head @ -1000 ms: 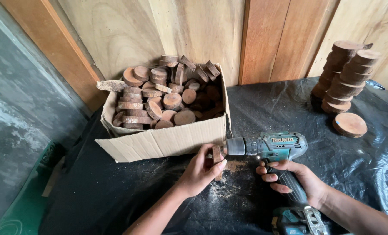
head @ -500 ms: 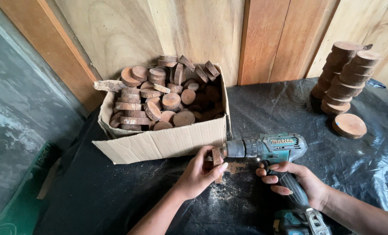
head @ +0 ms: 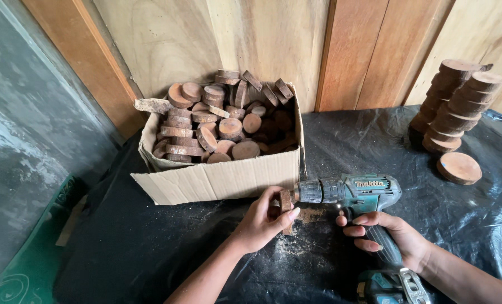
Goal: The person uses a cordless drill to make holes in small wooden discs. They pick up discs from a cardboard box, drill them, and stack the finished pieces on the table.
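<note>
Table edge: the black plastic sheet covers the worktop and ends at the left, where a grey wall and a green mat lie below it.
Back edge: wooden wall planks stand right behind the worktop, closing it off.
Open room: bare sheet lies in front of the box on the left, and more between the drill and the stacks on the right.
Wooden disc: the small wooden disc stands on its edge over a patch of sawdust, just in front of the box's near wall.
Left hand: the left hand pinches the disc, thumb on its near side and fingers curled behind it.
Right hand: the right hand is wrapped tight round the grip of the teal cordless drill.
Drill tip: the chuck points left and meets the disc's flat face.
Cardboard box: heaped with wood rounds, it sits touching close behind the disc.
Stacks: two leaning stacks of discs stand well apart at the right.
Loose round: one flat wood round lies just before them.
</note>
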